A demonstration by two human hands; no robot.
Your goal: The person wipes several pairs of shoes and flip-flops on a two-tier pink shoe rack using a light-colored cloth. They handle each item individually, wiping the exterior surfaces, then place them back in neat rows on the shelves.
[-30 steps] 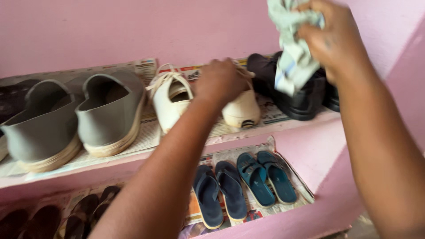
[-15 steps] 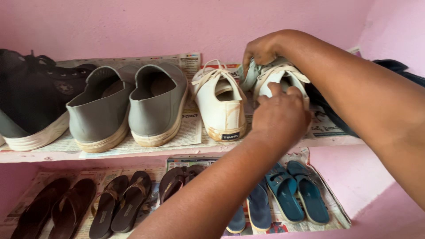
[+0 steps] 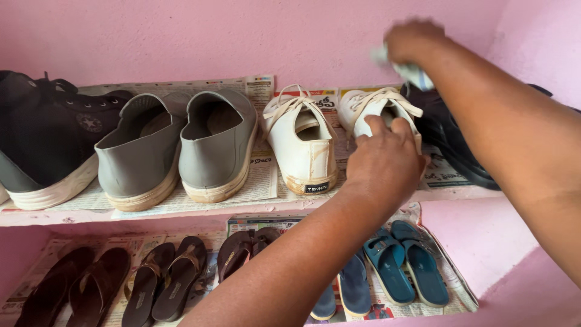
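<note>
Clamped over the heel of the right-hand white lace-up shoe (image 3: 378, 112), my left hand (image 3: 384, 163) has its fingers curled on the collar, a firm grip that seems meant to steady the shoe on the shelf. That shoe sits on the upper shelf (image 3: 242, 212), toe toward the wall, just beside its mate, the other white shoe (image 3: 301, 142), which stands free with its heel facing me. My right hand (image 3: 414, 42) is raised above and behind the held shoe, close to the pink wall (image 3: 242, 36), fingers bunched shut around a pale cloth (image 3: 411, 71) that hangs down a little toward the laces; the hand is blurred, so I cannot tell more about the cloth. Beyond the held shoe, partly hidden by my right forearm, lies a black shoe (image 3: 451, 142). On the far side of the white pair stand two grey slip-ons (image 3: 178, 148), and past them a black high-top sneaker (image 3: 45, 142). Sheets of newspaper (image 3: 263, 175) lie under all the footwear, likely to keep the shelf clean. Below the held shoe, on the lower shelf, I see teal sandals (image 3: 405, 260), and brown sandals (image 3: 151, 278) farther along under the grey pair.
</note>
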